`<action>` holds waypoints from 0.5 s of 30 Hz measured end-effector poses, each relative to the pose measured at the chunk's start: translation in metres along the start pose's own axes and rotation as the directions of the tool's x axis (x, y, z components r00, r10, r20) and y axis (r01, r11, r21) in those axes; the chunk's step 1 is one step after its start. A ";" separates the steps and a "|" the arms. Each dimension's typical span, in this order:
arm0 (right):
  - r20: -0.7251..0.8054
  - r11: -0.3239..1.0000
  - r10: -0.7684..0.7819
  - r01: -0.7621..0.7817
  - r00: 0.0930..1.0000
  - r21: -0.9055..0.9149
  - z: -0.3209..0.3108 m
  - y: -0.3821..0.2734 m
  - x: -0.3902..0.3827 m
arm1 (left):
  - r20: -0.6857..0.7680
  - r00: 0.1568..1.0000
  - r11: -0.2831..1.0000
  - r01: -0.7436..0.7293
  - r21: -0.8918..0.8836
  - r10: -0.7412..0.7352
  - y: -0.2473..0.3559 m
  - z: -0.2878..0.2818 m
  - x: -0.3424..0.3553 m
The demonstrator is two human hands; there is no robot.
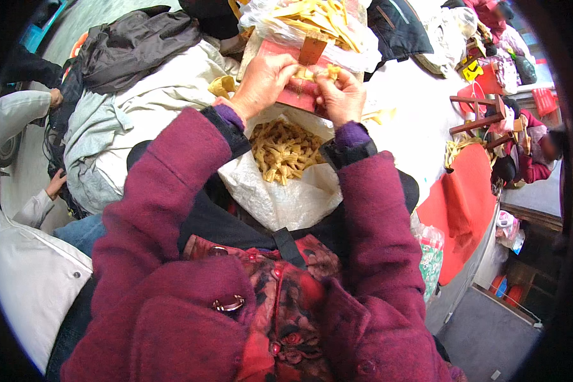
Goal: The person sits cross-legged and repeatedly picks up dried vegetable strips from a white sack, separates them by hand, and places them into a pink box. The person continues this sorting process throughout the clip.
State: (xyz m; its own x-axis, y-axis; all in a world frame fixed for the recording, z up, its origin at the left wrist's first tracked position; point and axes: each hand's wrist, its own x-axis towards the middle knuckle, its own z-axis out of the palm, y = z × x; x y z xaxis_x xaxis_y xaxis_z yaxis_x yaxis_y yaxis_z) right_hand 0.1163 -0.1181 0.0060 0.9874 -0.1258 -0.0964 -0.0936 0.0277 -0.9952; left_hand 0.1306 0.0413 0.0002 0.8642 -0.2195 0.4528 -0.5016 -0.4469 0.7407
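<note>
Both hands are raised over a red-topped board (294, 99), close to an upright wooden post (313, 48). My left hand (261, 84) pinches one end of a yellow strip (305, 74). The fingers of my right hand (342, 97) close on its other end, where a bunched bit sticks up. Below them, between my knees, a white woven sack (264, 207) gapes wide, with many small yellow knotted pieces (285, 149) inside. Past the post lies a heap of long yellow strips (321, 18) in clear plastic.
Dark jackets (137, 51) and pale cloth (153, 89) lie to the left. A person's grey sleeve (19, 111) and hand reach in there. Red cloth (468, 210) hangs at the right, near a wooden stool (481, 114). Other people sit farther right.
</note>
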 end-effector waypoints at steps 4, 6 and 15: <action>0.009 1.000 0.012 -0.012 1.000 -0.012 -0.007 0.002 -0.006 | -0.038 0.981 0.973 0.186 -0.134 -0.193 -0.006 -0.009 -0.006; 0.050 0.993 0.053 -0.058 0.997 0.101 -0.017 -0.001 -0.017 | 0.013 0.946 0.925 0.319 -0.208 -0.323 -0.004 -0.022 -0.005; 0.262 0.939 0.343 -0.327 0.902 -0.104 -0.047 0.010 -0.094 | -0.154 0.984 0.977 -0.122 -0.176 0.095 0.006 -0.016 0.085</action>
State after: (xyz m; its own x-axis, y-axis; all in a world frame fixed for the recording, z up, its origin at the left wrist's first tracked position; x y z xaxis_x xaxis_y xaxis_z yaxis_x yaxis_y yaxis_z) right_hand 0.0162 -0.1524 0.0042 0.8921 0.1554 -0.4244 -0.4241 -0.0363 -0.9049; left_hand 0.2005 0.0340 0.0514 0.7964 -0.1251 0.5917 -0.6021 -0.2570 0.7560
